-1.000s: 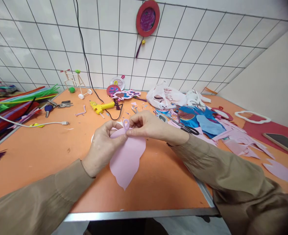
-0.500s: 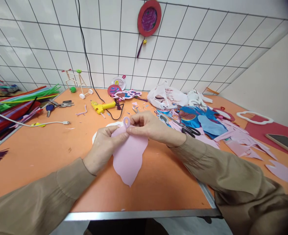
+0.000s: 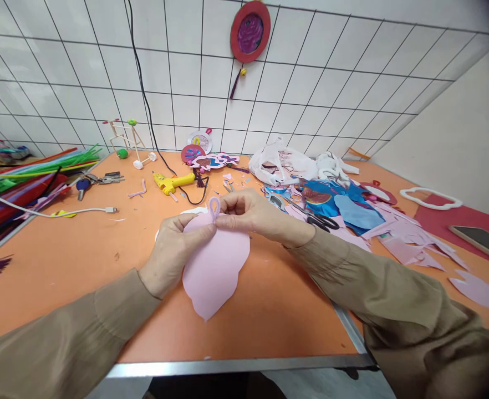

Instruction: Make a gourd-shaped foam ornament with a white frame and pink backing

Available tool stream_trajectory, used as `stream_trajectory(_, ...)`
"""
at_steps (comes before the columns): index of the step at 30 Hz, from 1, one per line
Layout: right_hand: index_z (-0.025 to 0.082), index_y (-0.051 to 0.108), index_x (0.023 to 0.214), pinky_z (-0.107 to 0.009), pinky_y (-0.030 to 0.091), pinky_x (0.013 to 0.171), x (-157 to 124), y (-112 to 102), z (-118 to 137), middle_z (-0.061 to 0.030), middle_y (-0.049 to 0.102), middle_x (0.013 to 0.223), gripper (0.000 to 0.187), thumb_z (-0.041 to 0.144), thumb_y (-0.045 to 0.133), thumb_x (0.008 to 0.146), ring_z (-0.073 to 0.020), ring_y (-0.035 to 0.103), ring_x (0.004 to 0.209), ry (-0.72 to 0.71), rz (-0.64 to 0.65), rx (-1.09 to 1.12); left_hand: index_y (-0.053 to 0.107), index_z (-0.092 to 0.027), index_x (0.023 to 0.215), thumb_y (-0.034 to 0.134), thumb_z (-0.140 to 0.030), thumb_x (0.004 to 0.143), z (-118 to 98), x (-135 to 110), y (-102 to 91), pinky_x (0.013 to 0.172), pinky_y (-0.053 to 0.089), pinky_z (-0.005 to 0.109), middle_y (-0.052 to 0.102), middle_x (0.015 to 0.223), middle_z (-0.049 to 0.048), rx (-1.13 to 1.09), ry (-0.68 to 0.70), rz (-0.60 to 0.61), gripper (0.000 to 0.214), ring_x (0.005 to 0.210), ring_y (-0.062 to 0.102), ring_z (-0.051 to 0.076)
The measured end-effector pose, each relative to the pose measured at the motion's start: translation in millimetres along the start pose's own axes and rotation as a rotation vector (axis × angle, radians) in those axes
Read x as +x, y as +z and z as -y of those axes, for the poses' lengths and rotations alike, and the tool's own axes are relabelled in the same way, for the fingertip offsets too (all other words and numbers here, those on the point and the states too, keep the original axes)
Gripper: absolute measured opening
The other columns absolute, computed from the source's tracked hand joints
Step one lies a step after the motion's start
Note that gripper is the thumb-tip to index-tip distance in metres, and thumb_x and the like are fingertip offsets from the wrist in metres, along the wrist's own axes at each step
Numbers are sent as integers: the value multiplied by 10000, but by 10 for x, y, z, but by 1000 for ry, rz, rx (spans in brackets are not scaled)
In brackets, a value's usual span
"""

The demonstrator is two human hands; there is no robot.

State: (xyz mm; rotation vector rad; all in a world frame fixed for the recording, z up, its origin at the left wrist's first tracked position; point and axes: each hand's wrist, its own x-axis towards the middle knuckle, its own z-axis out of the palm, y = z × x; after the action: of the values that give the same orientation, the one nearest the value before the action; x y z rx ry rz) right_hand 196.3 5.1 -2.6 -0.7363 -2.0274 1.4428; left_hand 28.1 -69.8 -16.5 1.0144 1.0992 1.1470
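At left we see the left hand (image 3: 170, 250), its grip pinching the upper edge of a thin, pale-pink, wavy-edged sheet (image 3: 213, 271) held over the orange bench (image 3: 290, 316). At centre we note an upright lilac fuzzy loop (image 3: 211, 208) at the sheet's top; rightward, the right hand (image 3: 255, 216) grasps the loop's base, its grip narrow.

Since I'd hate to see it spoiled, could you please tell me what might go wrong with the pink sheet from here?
The lilac loop might shift if the right hand, pinching at its base, loosens. The pink sheet could bend, since the left hand holds it only near the top.
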Motion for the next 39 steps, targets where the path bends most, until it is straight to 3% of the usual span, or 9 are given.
stream_trajectory(8,145,651,833,-249,447,652,-35,-89,129,-12,617,794,323,426,757,714,-130,554,741,10,125,29,692,-144,723,821,-420,618,24,21,-7,480,445,252,686,645,45,4,5,0,322,522,600,155)
stream_trajectory(12,165,622,899,-236,439,583,-36,-48,141,-30,622,868,281,397,698,761,-125,558,722,-76,-95,34,675,-144,709,808,-403,633,32,27,-12,462,423,234,664,621,29,26,9,-15,300,505,568,134)
stream_trajectory(16,178,535,758,-235,407,525,-17,-68,109,12,556,683,193,335,643,794,-102,530,594,-207,-334,2,637,-143,661,807,-390,633,25,19,-4,434,394,212,619,565,9,47,2,-27,301,475,527,112)
stream_trajectory(23,196,457,598,-248,354,481,-37,-136,130,35,467,530,337,377,580,854,-85,469,465,-264,-424,-73,646,-136,686,824,-398,618,30,23,7,430,427,219,638,585,22,2,-27,-18,324,483,554,125)
stream_trajectory(27,218,338,486,-262,259,434,-32,-152,126,50,349,426,516,443,537,905,-72,357,387,-282,-541,-172,660,-127,726,827,-413,611,42,28,1,441,453,232,665,624,43,-10,-39,-21,350,510,587,146)
stream_trajectory(31,219,332,444,-274,247,446,5,-288,93,40,354,372,576,496,513,915,-78,318,384,-291,-669,-255,634,-129,682,830,-421,601,39,30,5,420,440,220,648,585,32,-8,-35,-30,361,481,569,132)
stream_trajectory(34,208,381,463,-277,308,505,28,-437,72,26,422,419,513,411,511,916,-92,380,442,-303,-671,-366,616,-132,653,833,-420,595,34,30,12,402,420,205,632,555,20,-17,-27,-35,366,458,549,118)
stream_trajectory(39,188,531,692,-263,386,580,43,-565,45,9,567,683,175,269,664,772,-120,518,630,-291,-563,-425,635,-132,689,833,-410,603,37,29,11,410,432,211,645,569,23,-24,-25,-32,352,467,558,122)
